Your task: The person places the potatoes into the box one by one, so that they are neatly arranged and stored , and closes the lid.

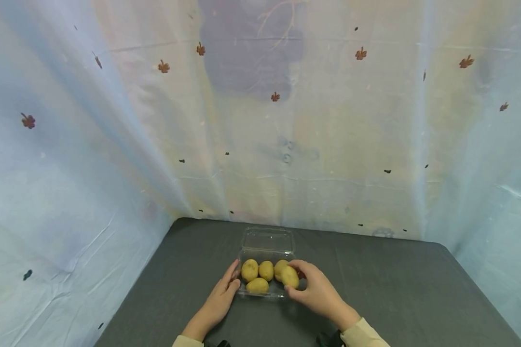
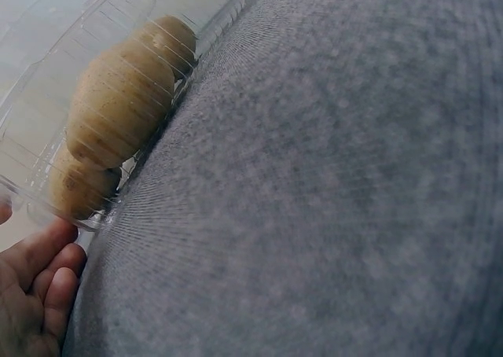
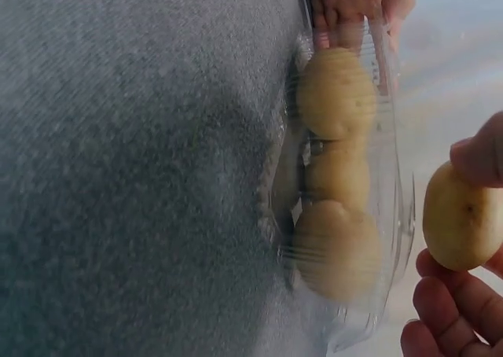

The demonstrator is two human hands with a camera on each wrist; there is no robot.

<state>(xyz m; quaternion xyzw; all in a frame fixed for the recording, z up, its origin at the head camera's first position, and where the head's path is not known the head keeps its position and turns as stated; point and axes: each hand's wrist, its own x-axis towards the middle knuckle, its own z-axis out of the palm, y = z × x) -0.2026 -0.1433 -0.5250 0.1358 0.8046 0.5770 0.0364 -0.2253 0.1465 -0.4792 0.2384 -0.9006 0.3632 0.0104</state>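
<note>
A clear plastic clamshell container [image 1: 262, 295] sits on the dark table with its lid raised at the back. Several yellow potatoes [image 1: 257, 286] lie inside it. My right hand [image 1: 316, 290] pinches another potato [image 3: 462, 219] between thumb and fingers, over the container's right end. In the right wrist view this potato is apart from those in the container. At the container's left end, my left hand [image 1: 219, 300] rests with its fingers extended against the side wall. The left wrist view shows its fingertips [image 2: 64, 233] touching the container's corner.
The dark grey table [image 1: 386, 289] stretches out on both sides of the container. A pale translucent sheet [image 1: 338, 144] with leaf prints hangs behind the table and along its sides. The open lid [image 1: 267, 239] stands up at the container's far edge.
</note>
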